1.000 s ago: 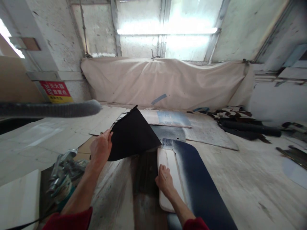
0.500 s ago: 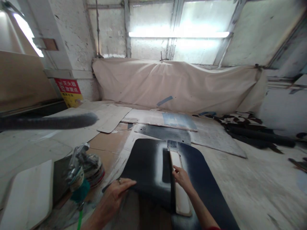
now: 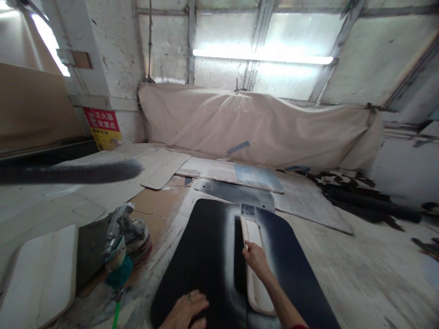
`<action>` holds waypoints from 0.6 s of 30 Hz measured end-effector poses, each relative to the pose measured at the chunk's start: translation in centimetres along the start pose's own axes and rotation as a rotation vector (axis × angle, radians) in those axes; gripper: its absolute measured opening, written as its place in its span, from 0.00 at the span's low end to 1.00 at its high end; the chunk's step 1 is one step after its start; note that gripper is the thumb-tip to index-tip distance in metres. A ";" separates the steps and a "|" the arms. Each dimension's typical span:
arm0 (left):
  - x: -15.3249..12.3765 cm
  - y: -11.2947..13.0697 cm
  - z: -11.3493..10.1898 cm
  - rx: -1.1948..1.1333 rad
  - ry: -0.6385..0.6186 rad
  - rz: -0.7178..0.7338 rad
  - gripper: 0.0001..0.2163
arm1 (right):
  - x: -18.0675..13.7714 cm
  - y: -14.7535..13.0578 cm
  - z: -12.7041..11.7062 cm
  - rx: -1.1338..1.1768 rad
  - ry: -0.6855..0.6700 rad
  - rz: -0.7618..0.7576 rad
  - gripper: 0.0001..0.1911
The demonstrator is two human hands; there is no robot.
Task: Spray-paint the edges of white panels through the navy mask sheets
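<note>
Right hand (image 3: 257, 259) has its thumb and fingers pinched on the left rim of a narrow white board (image 3: 256, 292), though the exact grip is hard to make out and the forearm covers part of the board's lower right side. Left hand (image 3: 188, 308) lies with fingers loosely spread on a black sheet (image 3: 192, 246); the frame's bottom edge cuts off its wrist and the sheet's near end. Beside that sheet lies a navy sheet (image 3: 295, 265), also cut off below; the board hides part of where they meet. Leftward on the tabletop (image 3: 343, 265), a spray gun (image 3: 116, 228) partly blocks a stained can (image 3: 140, 242).
</note>
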State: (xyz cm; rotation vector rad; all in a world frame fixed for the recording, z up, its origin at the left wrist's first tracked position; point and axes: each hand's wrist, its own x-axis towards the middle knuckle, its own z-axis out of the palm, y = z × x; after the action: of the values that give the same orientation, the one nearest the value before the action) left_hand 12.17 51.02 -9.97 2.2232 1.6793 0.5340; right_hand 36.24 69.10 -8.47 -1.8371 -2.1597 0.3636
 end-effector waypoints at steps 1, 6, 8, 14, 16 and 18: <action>0.9 0.1 0.1 0.029 0.026 -0.038 0.19 | 0.0 -0.2 0.0 -0.010 -0.003 0.001 0.18; 3.0 0.1 1.8 0.246 -0.032 -0.194 0.32 | 0.0 -1.0 0.4 -0.072 -0.035 0.014 0.12; 2.3 -0.2 2.7 0.298 -0.032 -0.191 0.33 | 0.0 -1.3 0.6 -0.096 -0.036 0.023 0.11; 0.5 -1.1 3.7 0.343 -0.023 -0.186 0.32 | -0.4 -2.4 0.5 -0.134 -0.035 0.030 0.10; 0.2 -1.0 3.6 0.345 -0.025 -0.191 0.32 | -0.5 -2.5 0.4 -0.139 -0.038 0.034 0.10; -0.1 -0.8 3.6 0.359 0.007 -0.193 0.32 | -0.5 -2.5 0.5 -0.144 -0.041 0.043 0.10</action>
State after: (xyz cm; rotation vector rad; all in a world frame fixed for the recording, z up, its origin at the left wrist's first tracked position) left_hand 13.13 51.07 -13.52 2.2519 2.1039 0.2048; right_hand 33.86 68.21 -8.05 -1.9712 -2.2295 0.2622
